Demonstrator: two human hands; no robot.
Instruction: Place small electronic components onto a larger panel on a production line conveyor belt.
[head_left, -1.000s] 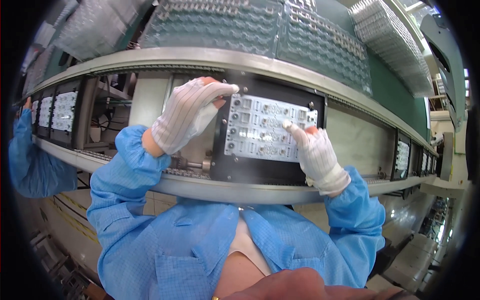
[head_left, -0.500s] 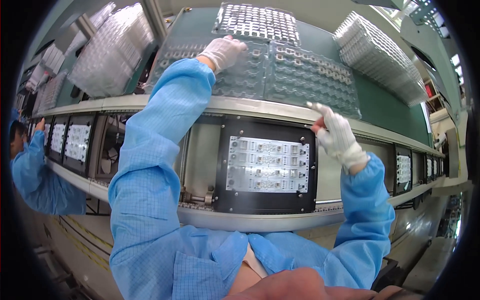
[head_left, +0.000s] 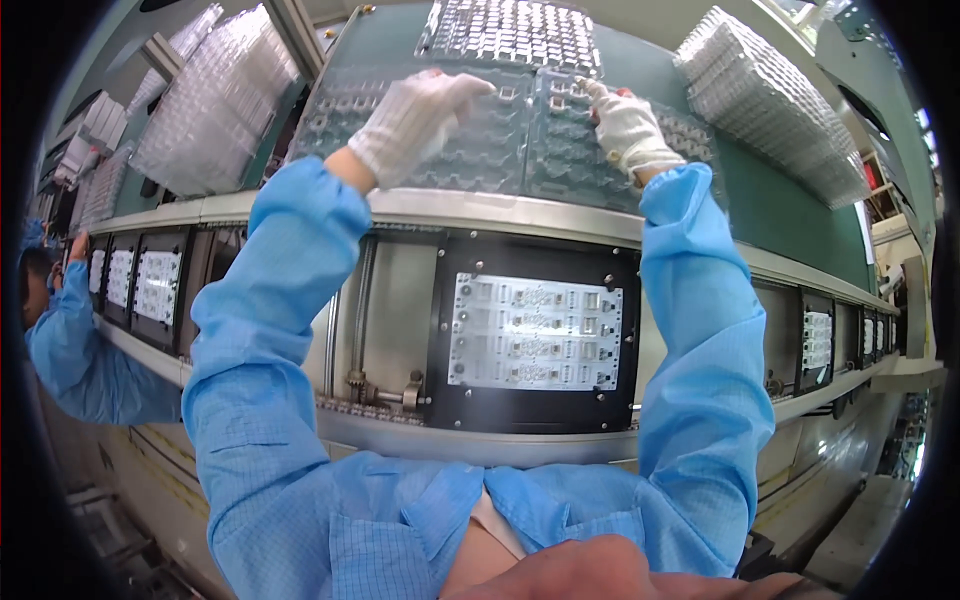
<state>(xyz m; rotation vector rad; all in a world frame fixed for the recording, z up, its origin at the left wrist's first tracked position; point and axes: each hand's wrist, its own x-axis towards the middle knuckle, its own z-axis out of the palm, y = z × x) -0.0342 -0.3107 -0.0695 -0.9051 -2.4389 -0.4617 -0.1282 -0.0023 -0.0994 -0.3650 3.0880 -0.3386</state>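
My left hand (head_left: 415, 125), in a white glove with a bare fingertip showing, hovers over the left clear plastic tray (head_left: 480, 165). Its fingers are drawn together and a little blurred; what they hold, if anything, is hidden. A small component (head_left: 507, 94) sits in a pocket just past the fingertips. Over the right clear tray (head_left: 565, 170) is my right hand (head_left: 632, 130), gloved alike, its fingers closed near small components (head_left: 558, 88) in the far rows. Whatever it pinches is too small to make out. Below both arms, a black fixture (head_left: 540, 412) carries white circuit boards (head_left: 535, 333).
A metal rail (head_left: 500, 208) runs between the trays and the conveyor. Beyond stands another filled tray (head_left: 510, 35). Tray stacks rise at left (head_left: 215, 105) and right (head_left: 770, 110). Further board fixtures (head_left: 817, 340) sit along the line. A blue-sleeved co-worker (head_left: 75, 340) is at far left.
My right hand has moved from beside the fixture up and away onto the right tray. My left hand has shifted slightly left and nearer, still over the left tray.
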